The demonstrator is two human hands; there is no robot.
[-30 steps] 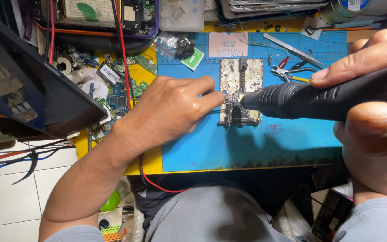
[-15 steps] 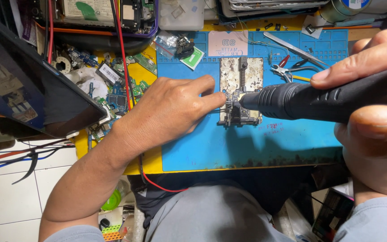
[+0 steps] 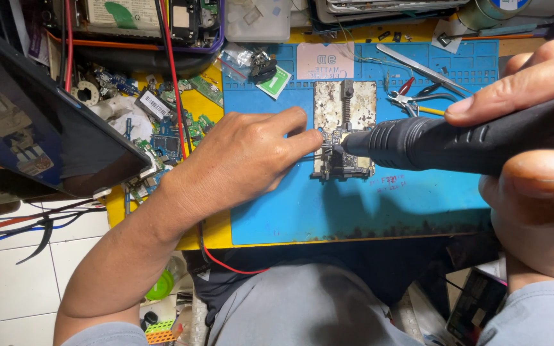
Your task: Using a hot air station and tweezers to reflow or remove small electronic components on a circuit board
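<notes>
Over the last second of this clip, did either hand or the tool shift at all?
Barely. The right hand still grips the black handheld tool, its tip at the small circuit board on the metal holder plate. The left hand still rests on the blue work mat, fingertips at the board's left edge. Nothing was picked up or let go; the view only drifts slightly. Tweezers and cutters lie where they were.

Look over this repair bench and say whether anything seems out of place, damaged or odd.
The metal holder plate under the small circuit board is blotched and stained. Loose circuit boards lie heaped on the yellow surface left of the blue mat, whose near edge is dark and scuffed. Otherwise nothing stands out.
</notes>
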